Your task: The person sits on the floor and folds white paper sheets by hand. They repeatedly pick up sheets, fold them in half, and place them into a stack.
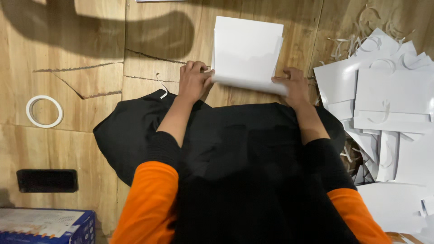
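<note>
A folded white paper bag (246, 52) lies flat on the wooden floor in front of me. My left hand (194, 80) presses on its near left corner with fingers curled over the folded edge. My right hand (294, 86) holds down the near right corner of the same fold. Both arms reach out over black cloth (235, 149) that covers my lap. My sleeves are black with orange above the elbows.
A heap of flat white paper bags (389, 99) with curled white handles and paper strips lies at the right. A white tape ring (44, 111) sits at the left, a dark phone (47, 180) below it, and a blue and white box (45, 226) at the bottom left corner.
</note>
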